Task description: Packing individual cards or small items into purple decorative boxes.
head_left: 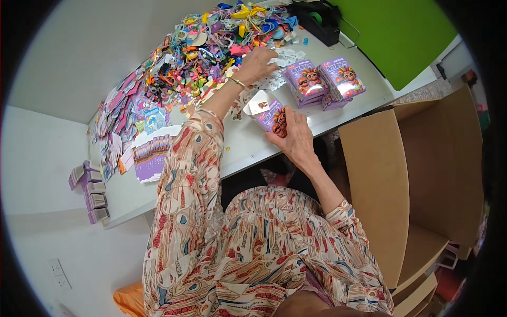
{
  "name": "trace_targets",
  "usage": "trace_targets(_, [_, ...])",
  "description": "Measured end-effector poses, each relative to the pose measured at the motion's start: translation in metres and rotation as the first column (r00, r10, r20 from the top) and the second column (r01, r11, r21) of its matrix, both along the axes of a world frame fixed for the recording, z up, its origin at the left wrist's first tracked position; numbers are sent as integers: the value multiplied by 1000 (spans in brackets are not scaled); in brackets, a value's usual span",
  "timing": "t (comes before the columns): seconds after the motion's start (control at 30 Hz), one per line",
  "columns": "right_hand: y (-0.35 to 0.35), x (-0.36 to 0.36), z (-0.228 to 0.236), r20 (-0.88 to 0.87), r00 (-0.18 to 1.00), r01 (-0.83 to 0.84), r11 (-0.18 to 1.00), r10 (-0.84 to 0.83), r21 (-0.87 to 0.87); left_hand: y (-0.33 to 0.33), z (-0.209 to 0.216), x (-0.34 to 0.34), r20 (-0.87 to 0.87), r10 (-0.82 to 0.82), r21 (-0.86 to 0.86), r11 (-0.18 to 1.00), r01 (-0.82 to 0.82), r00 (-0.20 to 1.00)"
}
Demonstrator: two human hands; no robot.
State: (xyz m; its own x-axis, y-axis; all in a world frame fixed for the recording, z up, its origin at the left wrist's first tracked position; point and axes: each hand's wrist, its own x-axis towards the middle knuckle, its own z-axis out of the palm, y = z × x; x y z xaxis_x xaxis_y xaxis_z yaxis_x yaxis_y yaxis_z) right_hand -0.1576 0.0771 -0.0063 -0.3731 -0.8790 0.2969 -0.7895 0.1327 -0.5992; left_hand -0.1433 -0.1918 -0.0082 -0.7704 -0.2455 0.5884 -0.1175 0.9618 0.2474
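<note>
My right hand grips a small purple card box at the table's front edge. The box's white end flap stands open, and a small picture shows at that end. My left hand reaches over small white paper pieces beside a heap of trinkets. Its fingers point right and look apart, with nothing visible between them. To the right of the held box stand two stacks of matching purple boxes, a left stack and a right stack.
A colourful heap of small trinkets covers the back of the white table. Flat purple-pink cartons pile up at left, near a row of purple packets. An open cardboard box stands right, below a green panel.
</note>
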Motion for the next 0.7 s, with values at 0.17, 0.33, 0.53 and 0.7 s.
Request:
trace_targets(0.17, [2, -5, -1, 1, 1000, 20, 1000, -20, 12, 9, 2, -21, 333, 104, -115, 991, -69, 937])
trace_targets(0.33, [1, -4, 0, -14, 1000, 15, 1000, -15, 11, 3, -5, -17, 271, 191, -178, 973, -146, 943])
trace_targets(0.53, [2, -4, -2, -5, 1000, 10, 1000, -10, -13, -4, -1, -7, 162, 167, 63, 982, -179, 973])
trace_targets(0.7, [2, -5, -2, -10, 1000, 12, 1000, -12, 3, -1, 1, -5, 133, 116, 104, 986, -130, 984])
